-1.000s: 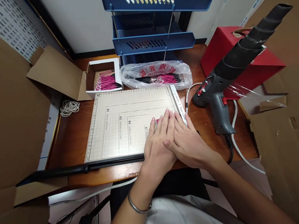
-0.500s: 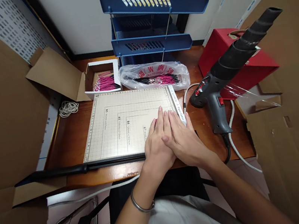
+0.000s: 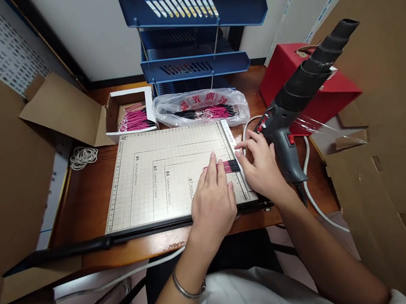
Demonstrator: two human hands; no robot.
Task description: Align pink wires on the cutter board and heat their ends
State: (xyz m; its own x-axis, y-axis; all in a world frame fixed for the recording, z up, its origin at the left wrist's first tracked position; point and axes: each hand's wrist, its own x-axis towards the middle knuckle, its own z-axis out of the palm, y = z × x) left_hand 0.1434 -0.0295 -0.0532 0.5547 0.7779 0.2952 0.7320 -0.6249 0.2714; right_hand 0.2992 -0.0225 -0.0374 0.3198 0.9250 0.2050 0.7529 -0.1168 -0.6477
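Note:
A row of pink wires with black ends (image 3: 233,165) lies side by side on the cream board of a paper cutter (image 3: 146,181), the black ends close to the white guide bar (image 3: 237,155). My left hand (image 3: 213,196) rests flat over the wires with its fingers stretched out, hiding part of them. At the guide bar, my right hand (image 3: 263,165) has its fingers bent and apart; thumb and fingertips are at the bar beside the black ends. The cutter's black handle (image 3: 72,249) lies along the near edge to the left.
Behind the cutter are a small box of pink wires (image 3: 132,118) and a clear plastic bag (image 3: 200,109) with more wires. A heat gun (image 3: 286,144) stands right, before a red box (image 3: 310,78). Blue trays (image 3: 197,65) rise behind; cardboard (image 3: 379,196) flanks the desk.
My hands, earlier together over the wires, have parted. My right hand has moved right to the guide bar, uncovering the black ends. The view has shifted slightly.

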